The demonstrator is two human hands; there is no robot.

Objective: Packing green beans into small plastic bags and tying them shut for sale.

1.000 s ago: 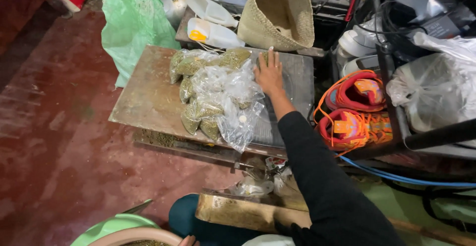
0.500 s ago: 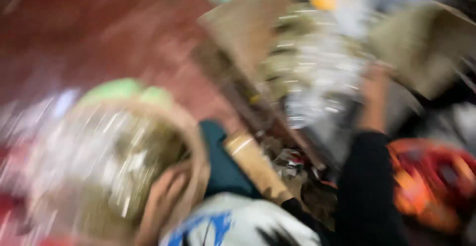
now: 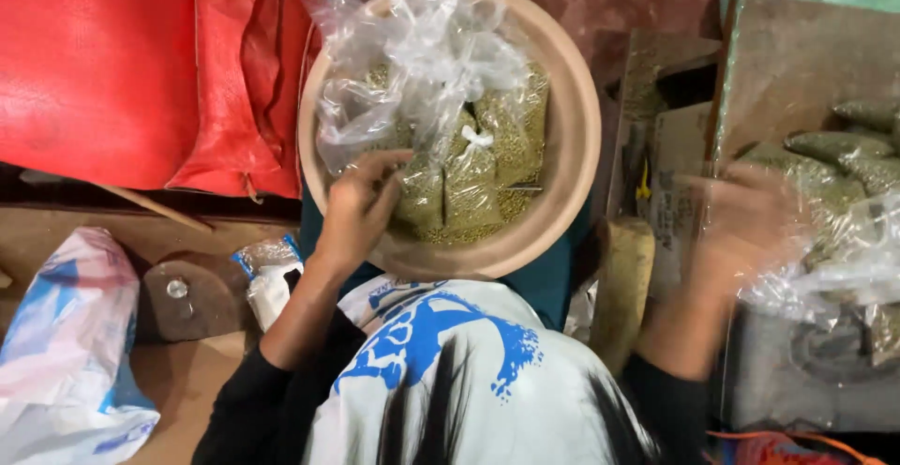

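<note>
The left hand (image 3: 361,204) reaches into the round tan bowl (image 3: 572,160) on the person's lap, fingers curled and pinching at the clear plastic of one of the small packets of green grain (image 3: 469,179) inside; the right hand (image 3: 745,226) is a motion blur over the low board at the side, seemingly spread against clear plastic, though I cannot tell whether it grips anything. Nearest the camera are the person's black sleeves and a white shirt with a blue print (image 3: 441,352), and at the near left a white and blue plastic bag (image 3: 66,334) lies on the brown floor beside a dark round block (image 3: 192,292). A second ago the view faced the board, with the right hand flat on the heap of packets there and the bowl only a sliver at the bottom edge — now the head has swung down and left, the bowl fills the middle of the view, and the left hand has come into it. So the attention has shifted from the board's heap to the packets in the bowl. Farther right, the metal-topped board (image 3: 797,62) carries more filled packets (image 3: 844,151) under loose crumpled plastic (image 3: 844,268), touching one another. Beyond the bowl, a red woven sack (image 3: 103,62) lies spread over the floor at the far left — well apart from both hands.
</note>
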